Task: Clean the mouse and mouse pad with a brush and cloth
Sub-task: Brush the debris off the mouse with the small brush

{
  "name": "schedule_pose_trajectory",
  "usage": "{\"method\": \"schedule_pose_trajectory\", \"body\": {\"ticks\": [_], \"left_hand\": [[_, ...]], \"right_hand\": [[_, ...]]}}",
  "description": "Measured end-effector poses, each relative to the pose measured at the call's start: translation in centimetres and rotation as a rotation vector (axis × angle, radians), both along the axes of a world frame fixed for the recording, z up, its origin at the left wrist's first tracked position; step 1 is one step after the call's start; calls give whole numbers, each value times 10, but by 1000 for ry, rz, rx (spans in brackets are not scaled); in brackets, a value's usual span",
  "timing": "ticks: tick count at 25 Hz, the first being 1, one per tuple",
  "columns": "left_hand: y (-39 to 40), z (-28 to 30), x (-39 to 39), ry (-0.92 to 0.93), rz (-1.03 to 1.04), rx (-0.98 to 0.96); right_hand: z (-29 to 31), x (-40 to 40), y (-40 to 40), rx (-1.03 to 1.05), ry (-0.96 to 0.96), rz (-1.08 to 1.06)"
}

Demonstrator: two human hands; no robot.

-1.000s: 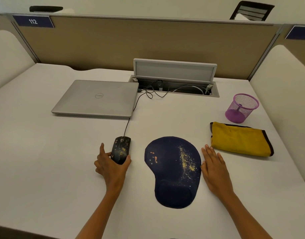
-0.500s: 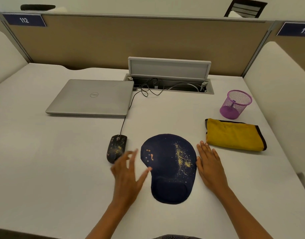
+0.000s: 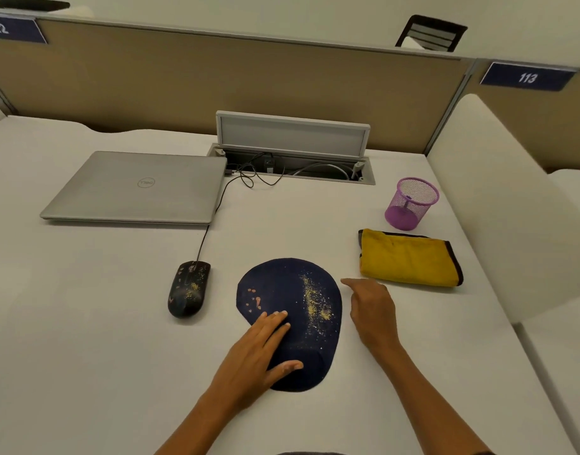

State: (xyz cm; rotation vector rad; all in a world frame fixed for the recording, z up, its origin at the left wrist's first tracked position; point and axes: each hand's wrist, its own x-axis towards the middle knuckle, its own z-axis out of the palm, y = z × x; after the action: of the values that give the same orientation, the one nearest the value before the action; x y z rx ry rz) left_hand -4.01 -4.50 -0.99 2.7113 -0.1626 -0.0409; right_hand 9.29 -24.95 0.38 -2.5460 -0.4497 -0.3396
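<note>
A dark blue mouse pad (image 3: 301, 287) with yellow crumbs and a few orange specks lies on the white desk. My left hand (image 3: 259, 353) rests flat on its lower left part, fingers spread, holding nothing. A black wired mouse (image 3: 188, 289), also speckled with crumbs, sits alone to the left of the pad. My right hand (image 3: 372, 310) hovers just right of the pad with loosely curled fingers and nothing in it. A folded yellow cloth (image 3: 408, 257) lies further right. A purple mesh cup (image 3: 411, 203) behind the cloth holds a thin upright handle.
A closed silver laptop (image 3: 137, 188) lies at the back left, with the mouse cable running to it. An open cable hatch (image 3: 291, 159) sits at the back centre. A tan partition (image 3: 249, 80) walls the desk behind, and a white divider (image 3: 498, 198) stands on the right.
My left hand let go of the mouse and moved right onto the mouse pad. My right hand lifted off the desk and its fingers curled. The camera shifted.
</note>
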Motion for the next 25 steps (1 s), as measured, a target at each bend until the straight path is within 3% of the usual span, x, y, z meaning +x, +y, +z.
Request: {"method": "schedule_pose_trajectory", "body": {"ticks": [7,10,13,16,21,25], "left_hand": [[-9,7,5,-53,8,-64],[-13,10,9,-112,-27,-103],[-15,13,11,-109,-48,-95],[-17,16,14,-63,-41,-90],[-14,20,18,-57,-58,-66],[-11,11,20,20,-25,-193]], "right_hand": [[37,33,-3,-98,60,8],[57,65,-8,85,41,-31],[82,115,-24,267,-43,-236],[87,161,-48,137,51,-397],[81,194,-64,-181,185,-417],[81,201,-66,-121,167,-436]]}}
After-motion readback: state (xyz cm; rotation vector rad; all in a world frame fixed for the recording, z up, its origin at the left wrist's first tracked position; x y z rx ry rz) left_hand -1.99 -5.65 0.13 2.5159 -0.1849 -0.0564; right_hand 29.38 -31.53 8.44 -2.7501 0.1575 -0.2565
